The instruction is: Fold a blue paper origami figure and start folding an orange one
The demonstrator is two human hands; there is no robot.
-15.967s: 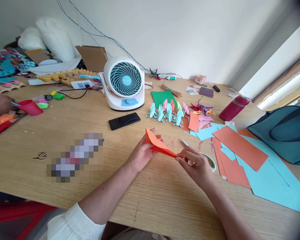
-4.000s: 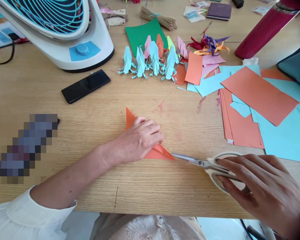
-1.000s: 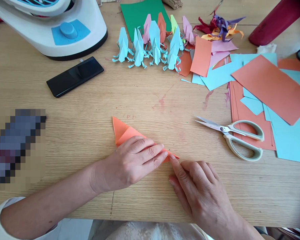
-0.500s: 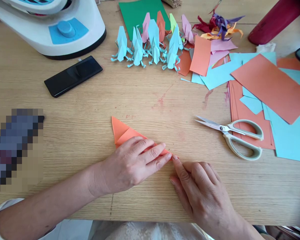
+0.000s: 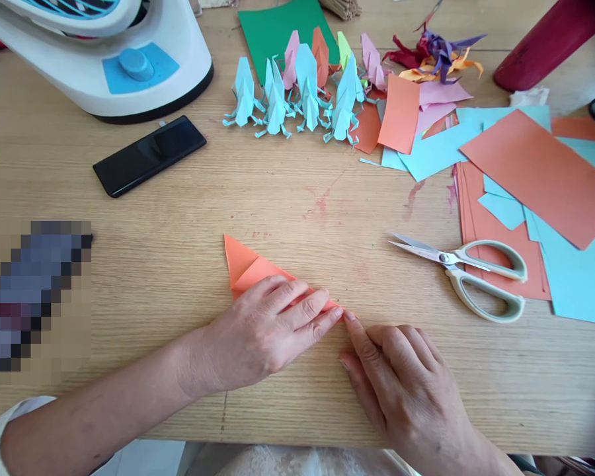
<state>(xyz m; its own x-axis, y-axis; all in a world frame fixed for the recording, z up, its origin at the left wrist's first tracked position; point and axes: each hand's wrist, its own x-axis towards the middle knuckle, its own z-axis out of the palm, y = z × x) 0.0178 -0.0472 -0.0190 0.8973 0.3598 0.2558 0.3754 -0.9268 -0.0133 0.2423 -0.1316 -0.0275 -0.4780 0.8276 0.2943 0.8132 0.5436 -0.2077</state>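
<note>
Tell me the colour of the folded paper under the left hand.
Orange. The head view shows it best: the folded paper lies flat beneath the left hand.

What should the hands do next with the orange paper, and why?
Probably run a fingertip of the right hand along the fold: the left hand pins the orange paper flat on the table, and that fingertip touches its pointed end.

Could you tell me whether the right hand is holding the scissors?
No, the scissors lie on the table, apart from the right hand.
</note>
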